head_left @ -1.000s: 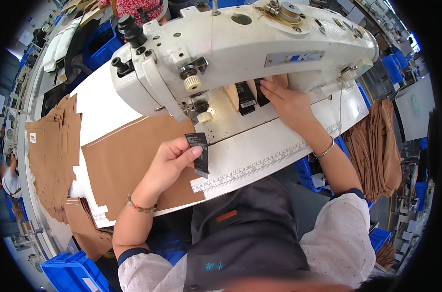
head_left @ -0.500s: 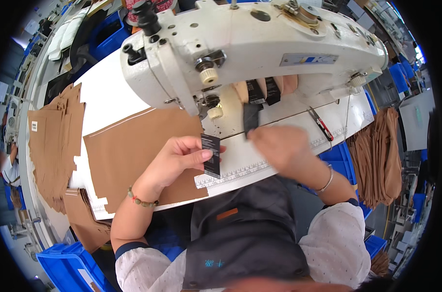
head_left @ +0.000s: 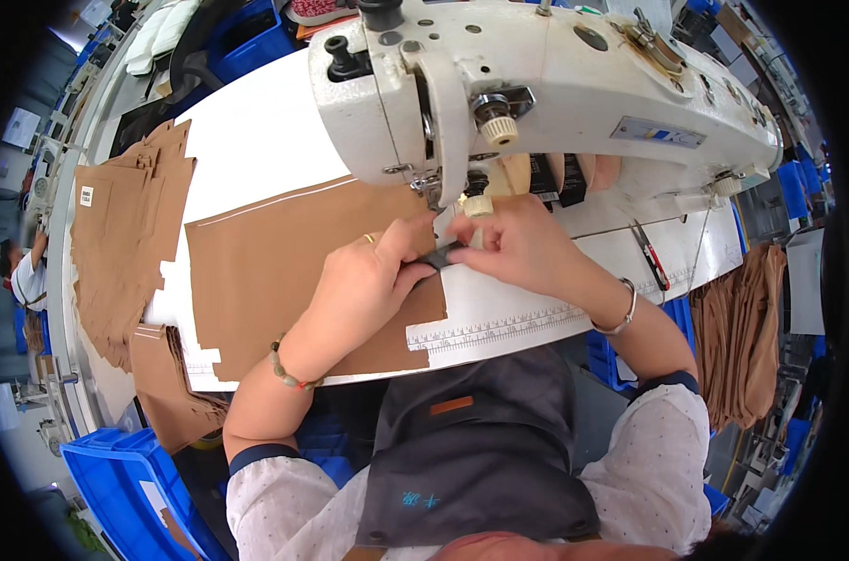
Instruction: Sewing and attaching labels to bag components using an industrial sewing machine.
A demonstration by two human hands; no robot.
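Both hands meet just in front of the needle area of a white sewing machine (head_left: pixel 555 103). Between them is a small black label (head_left: pixel 440 256), bent or folded. My left hand (head_left: pixel 368 276) pinches its left end, and my right hand (head_left: pixel 522 251) grips its right end with thumb and fingers. Beneath my left hand a brown fabric panel (head_left: pixel 275 271) lies flat on the white machine table, a pale line along its far edge. Whether the label touches the panel is hidden by my fingers.
Thread snips (head_left: pixel 651 257) with red handles lie right of my right hand. Black labels (head_left: pixel 557 178) sit under the machine arm. Stacked brown pieces (head_left: pixel 120 252) are at left, and more brown fabric (head_left: pixel 738 337) hangs at right. A blue bin (head_left: pixel 144 486) stands lower left.
My right hand has moved left to join my left hand at the needle area. The label, held upright before, is now bent between both hands. The whole view has shifted slightly.
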